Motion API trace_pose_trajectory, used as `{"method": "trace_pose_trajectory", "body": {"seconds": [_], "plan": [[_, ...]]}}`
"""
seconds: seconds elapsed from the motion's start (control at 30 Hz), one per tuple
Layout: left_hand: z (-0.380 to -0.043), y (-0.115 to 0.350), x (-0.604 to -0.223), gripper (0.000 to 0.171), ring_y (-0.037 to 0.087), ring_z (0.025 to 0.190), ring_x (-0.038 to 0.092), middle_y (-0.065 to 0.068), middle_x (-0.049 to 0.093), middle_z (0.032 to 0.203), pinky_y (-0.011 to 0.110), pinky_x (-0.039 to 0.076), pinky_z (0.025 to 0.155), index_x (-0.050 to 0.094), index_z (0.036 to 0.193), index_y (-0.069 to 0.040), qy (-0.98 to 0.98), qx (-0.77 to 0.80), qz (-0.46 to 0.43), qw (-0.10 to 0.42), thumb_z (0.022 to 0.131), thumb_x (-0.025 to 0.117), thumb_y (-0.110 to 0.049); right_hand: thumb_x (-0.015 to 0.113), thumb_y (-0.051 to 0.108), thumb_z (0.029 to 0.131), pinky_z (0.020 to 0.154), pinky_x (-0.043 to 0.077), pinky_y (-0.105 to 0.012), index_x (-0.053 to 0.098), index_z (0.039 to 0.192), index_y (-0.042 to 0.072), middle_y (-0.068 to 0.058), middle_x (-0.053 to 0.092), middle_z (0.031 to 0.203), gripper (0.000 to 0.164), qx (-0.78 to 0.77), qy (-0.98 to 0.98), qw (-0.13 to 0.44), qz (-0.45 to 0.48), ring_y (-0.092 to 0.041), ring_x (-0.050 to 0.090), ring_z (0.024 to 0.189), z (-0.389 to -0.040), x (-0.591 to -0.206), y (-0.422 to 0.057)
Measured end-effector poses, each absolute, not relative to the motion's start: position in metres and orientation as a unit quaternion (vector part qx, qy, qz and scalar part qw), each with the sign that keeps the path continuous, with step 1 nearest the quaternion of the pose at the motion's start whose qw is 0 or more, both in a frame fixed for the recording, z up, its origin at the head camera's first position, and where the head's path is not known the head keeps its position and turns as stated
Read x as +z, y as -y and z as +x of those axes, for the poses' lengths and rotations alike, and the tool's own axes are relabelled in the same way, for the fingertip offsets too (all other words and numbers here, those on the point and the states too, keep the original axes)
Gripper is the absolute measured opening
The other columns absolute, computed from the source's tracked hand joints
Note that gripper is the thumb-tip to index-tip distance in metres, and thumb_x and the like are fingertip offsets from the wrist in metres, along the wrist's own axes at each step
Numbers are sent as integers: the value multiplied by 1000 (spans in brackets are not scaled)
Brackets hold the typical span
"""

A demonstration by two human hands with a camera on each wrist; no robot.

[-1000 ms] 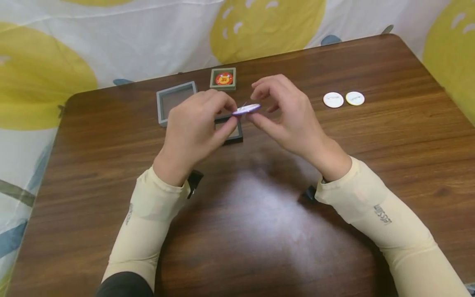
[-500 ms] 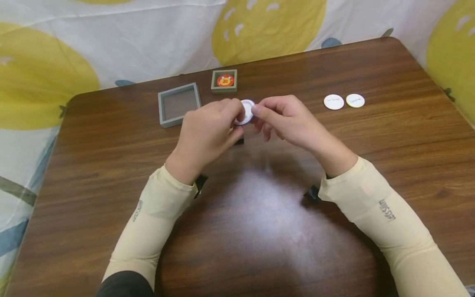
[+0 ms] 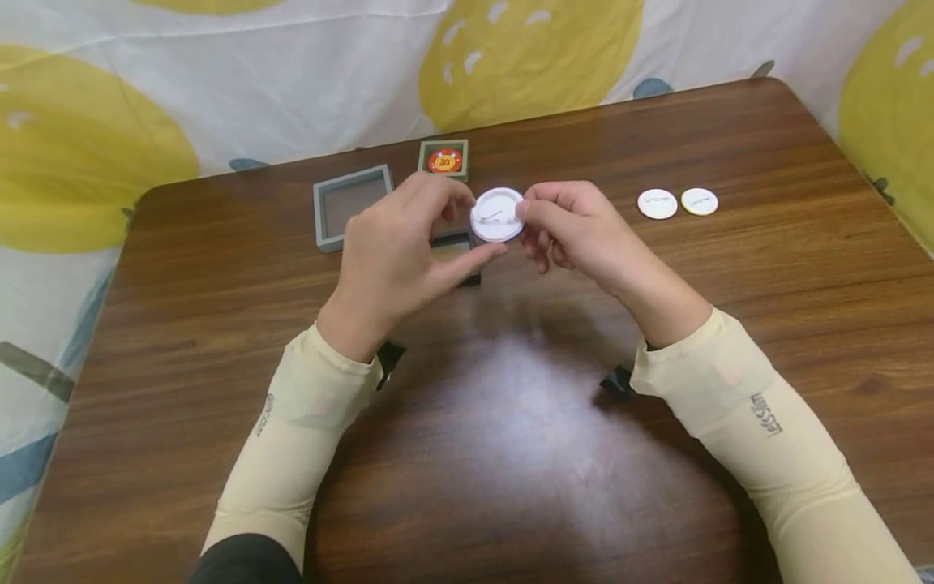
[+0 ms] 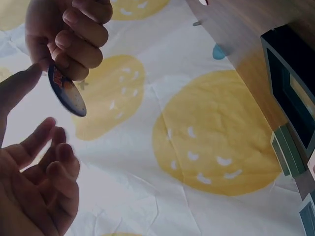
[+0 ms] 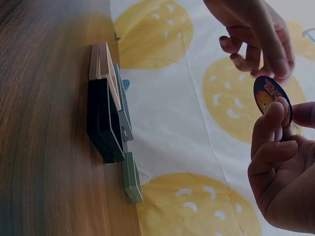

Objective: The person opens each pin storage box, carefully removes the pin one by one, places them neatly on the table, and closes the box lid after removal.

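Note:
In the head view my right hand [image 3: 580, 223] pinches a round pin badge [image 3: 498, 215] at its right edge. The badge's white back with a metal safety pin faces up toward the head camera. Its dark blue printed front shows in the right wrist view as a badge [image 5: 266, 92] between thumb and fingers. My left hand [image 3: 401, 243] is spread around the badge's left side, thumb below and fingers above, with a fingertip right at the rim. In the left wrist view the left hand's fingers [image 4: 61, 164] are loosely bent below the badge, holding nothing.
Beyond the hands stand a grey square frame [image 3: 321, 212] and a small green frame [image 3: 422, 154] with a red-and-yellow badge [image 3: 445, 161] inside. A black frame [image 3: 470, 280] is partly hidden behind the left hand. Two badges [image 3: 657, 204] lie white side up at the right.
The badge has turned from edge-on to showing its white back. The right hand has taken hold of its edge, while the left hand has loosened its pinch and spread its fingers.

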State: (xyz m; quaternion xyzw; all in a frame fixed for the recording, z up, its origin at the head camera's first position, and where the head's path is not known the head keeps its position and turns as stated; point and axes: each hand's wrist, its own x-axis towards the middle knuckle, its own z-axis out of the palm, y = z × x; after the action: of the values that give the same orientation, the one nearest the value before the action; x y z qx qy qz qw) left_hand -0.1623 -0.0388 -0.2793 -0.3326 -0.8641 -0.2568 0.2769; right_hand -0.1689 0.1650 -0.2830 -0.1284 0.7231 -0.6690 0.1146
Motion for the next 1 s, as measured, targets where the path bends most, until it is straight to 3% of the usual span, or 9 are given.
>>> {"method": "trace_pose_trajectory", "body": {"seconds": [0.13,0.23,0.47,0.57,0.8,1.0], "plan": [[-163,38,-280,51,18,74,58,8,65,94,37,49,54,63,102,-8,876,-246,-320,266,73,77,-47,44,6,96,38,34,-18,55,74,0,0,53,56,26,-674,-718,112,-134,-12,49,44,-169,-284,-165],[-163,37,-279,52,18,75,58,7,64,92,38,49,55,62,105,-8,897,-247,-286,231,77,72,-51,45,8,97,38,34,-19,55,75,-2,0,54,57,26,-675,-718,100,-137,-13,49,45,-170,-285,-166],[-168,36,-277,36,15,65,50,1,58,73,31,40,57,67,90,-13,914,-343,-216,-1,91,56,-47,48,14,98,41,41,-21,57,79,0,-2,58,63,25,-669,-729,83,-122,-13,57,49,-170,-288,-160],[-173,37,-279,32,16,62,49,4,59,71,29,40,55,66,89,-9,886,-415,-200,-55,94,55,-40,49,13,98,43,45,-21,57,81,1,-2,60,65,23,-661,-735,80,-128,-13,60,51,-170,-289,-157],[-178,41,-280,16,14,55,47,6,61,71,21,40,46,59,96,0,819,-538,-176,-88,96,54,-16,49,15,98,48,48,-25,61,90,-4,-7,63,71,23,-585,-780,139,-176,-17,62,57,-169,-288,-159],[-178,39,-283,15,15,62,44,3,50,69,26,35,55,61,92,-3,872,-419,-243,-72,93,54,-16,50,16,98,48,47,-24,61,89,-5,-7,62,67,26,-577,-787,133,-174,-18,60,56,-172,-286,-167]]}}
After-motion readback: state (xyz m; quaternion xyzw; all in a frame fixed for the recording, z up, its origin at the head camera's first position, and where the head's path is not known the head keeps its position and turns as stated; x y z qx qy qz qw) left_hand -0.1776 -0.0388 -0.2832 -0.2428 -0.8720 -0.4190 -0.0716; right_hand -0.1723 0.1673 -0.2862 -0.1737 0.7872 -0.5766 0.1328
